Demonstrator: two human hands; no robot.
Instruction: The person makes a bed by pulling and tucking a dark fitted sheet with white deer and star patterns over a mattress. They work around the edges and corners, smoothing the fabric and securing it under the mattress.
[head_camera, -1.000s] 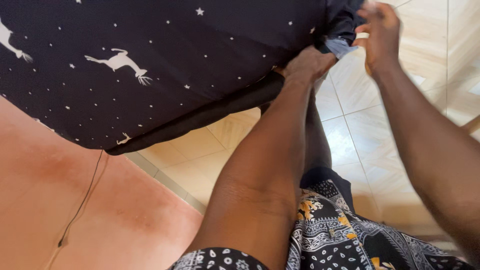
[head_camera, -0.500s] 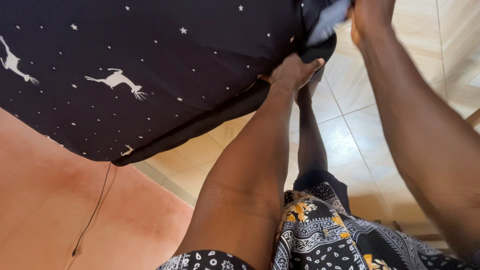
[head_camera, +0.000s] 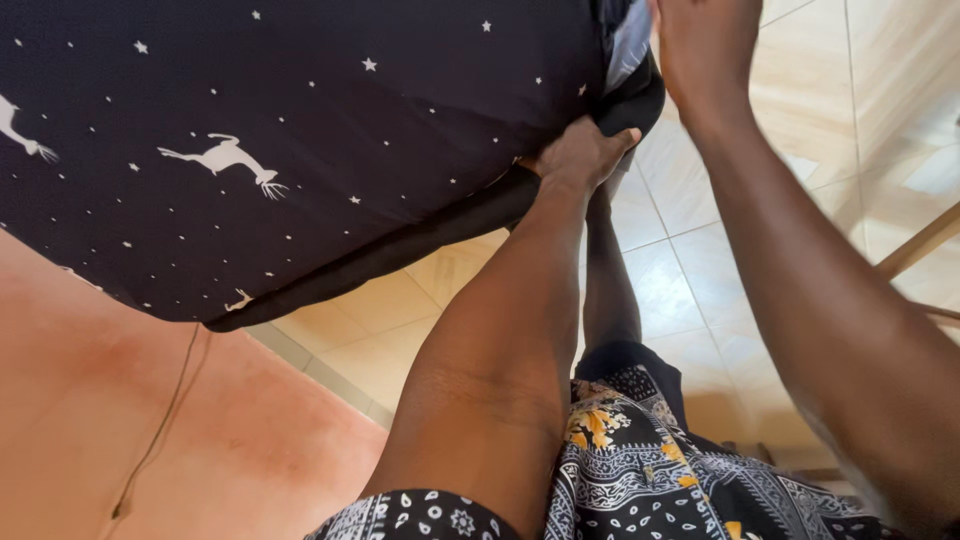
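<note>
Left hand (head_camera: 578, 155) closed in a grip on the lower corner of the dark star-and-deer sheet (head_camera: 300, 130), right hand (head_camera: 705, 45) just above at the same corner, its grip hidden, mattress corner between them, tiled floor (head_camera: 700, 260) below

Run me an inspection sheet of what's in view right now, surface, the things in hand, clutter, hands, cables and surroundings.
Surface: mattress raised at its corner above the floor, dressed in a dark sheet printed with white stars and deer.
Things in hand: sheet corner, bunched, pale underside showing.
Clutter: nothing seen.
Hands: left hand grips under the mattress corner; right hand is on the bunched sheet corner, fingers cut off by the frame edge.
Cables: thin dark cord hangs down the salmon wall.
Surroundings: glossy beige tiled floor; wooden piece at right.
</note>
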